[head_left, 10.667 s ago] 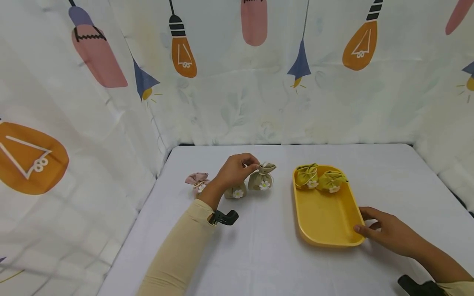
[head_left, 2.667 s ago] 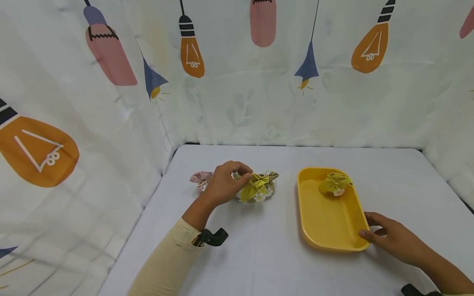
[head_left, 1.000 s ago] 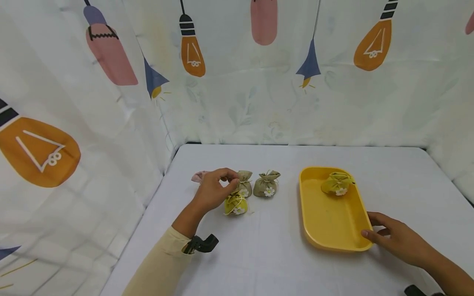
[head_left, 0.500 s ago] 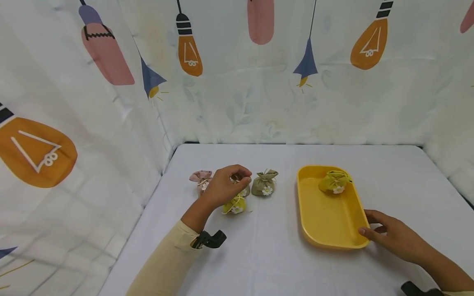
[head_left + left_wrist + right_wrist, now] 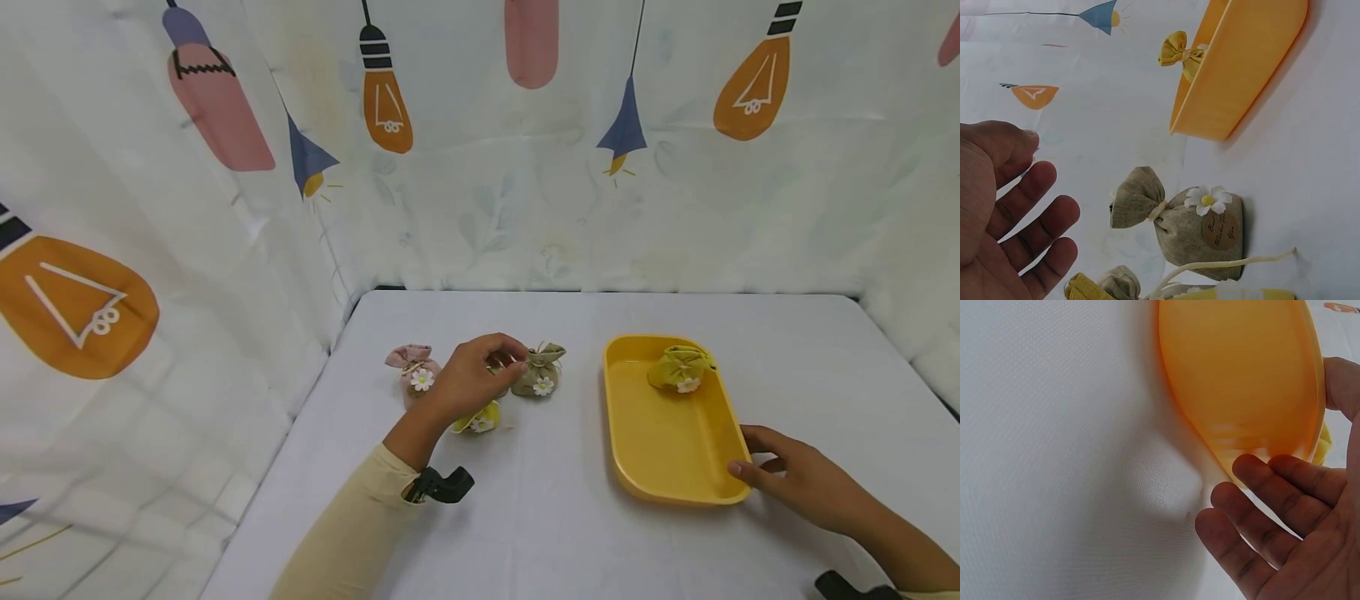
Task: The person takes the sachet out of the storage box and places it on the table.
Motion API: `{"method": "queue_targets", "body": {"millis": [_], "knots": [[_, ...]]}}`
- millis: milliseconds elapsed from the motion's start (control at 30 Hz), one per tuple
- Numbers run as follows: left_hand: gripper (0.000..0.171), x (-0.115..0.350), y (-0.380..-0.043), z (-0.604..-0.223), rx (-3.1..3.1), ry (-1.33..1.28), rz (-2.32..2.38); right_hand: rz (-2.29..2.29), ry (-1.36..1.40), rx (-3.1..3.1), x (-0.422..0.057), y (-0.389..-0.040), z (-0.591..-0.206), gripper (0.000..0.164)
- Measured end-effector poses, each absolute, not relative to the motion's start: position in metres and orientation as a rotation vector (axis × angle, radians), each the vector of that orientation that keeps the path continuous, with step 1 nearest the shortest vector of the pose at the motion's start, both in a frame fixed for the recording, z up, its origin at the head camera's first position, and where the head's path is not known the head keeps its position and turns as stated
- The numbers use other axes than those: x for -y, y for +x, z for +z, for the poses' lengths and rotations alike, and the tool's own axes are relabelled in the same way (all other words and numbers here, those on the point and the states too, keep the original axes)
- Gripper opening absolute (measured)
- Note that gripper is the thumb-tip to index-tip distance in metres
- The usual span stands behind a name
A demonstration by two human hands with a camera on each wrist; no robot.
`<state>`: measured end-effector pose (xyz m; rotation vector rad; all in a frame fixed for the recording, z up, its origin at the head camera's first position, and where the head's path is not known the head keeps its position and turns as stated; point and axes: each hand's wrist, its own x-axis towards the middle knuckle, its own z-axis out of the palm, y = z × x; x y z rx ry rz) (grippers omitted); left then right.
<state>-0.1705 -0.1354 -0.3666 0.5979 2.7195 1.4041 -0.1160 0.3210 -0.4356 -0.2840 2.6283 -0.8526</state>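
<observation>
My left hand (image 5: 480, 371) hovers with loosely bent fingers beside the neck of a sage-green drawstring pouch (image 5: 534, 383). Nothing lies between its fingers in the left wrist view, where the pouch (image 5: 1194, 240) stands upright with a white daisy and a round label. Below the hand, a yellow pouch (image 5: 486, 418) sits on the table, partly covered. Another sage pouch (image 5: 1121, 282) is mostly hidden behind it. A pink pouch (image 5: 412, 371) stands at the left. My right hand (image 5: 798, 483) holds the yellow tray (image 5: 660, 458) at its right side, thumb over the rim, fingers against the outer wall.
One more yellow pouch (image 5: 678, 371) lies at the far end inside the tray. The table has a white cloth (image 5: 555, 500), and curtains printed with lamps (image 5: 480, 225) hang behind and at the sides.
One of the tray's two yellow pouches has been carried left by my left hand and set before the sage ones. That hand has let go and shifted right. My right hand stays on the tray.
</observation>
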Motion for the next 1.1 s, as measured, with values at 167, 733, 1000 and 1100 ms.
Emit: {"method": "queue_targets", "body": {"millis": [167, 733, 1000, 1100], "knots": [[0.022, 0.128, -0.173, -0.368, -2.717, 0.651, 1.436, -0.858, -0.289, -2.636, -0.320, -0.114, -0.436, 0.080], [0.019, 0.100, -0.178, -0.376, -2.707, 0.645, 1.391, -0.844, -0.283, -2.641, -0.320, -0.115, -0.437, 0.081], [0.020, 0.086, -0.179, -0.380, -2.703, 0.604, 1.340, -0.840, -0.282, -2.642, -0.321, -0.116, -0.436, 0.081], [0.021, 0.081, -0.180, -0.381, -2.705, 0.651, 1.337, -0.840, -0.279, -2.641, -0.321, -0.116, -0.435, 0.081]]}}
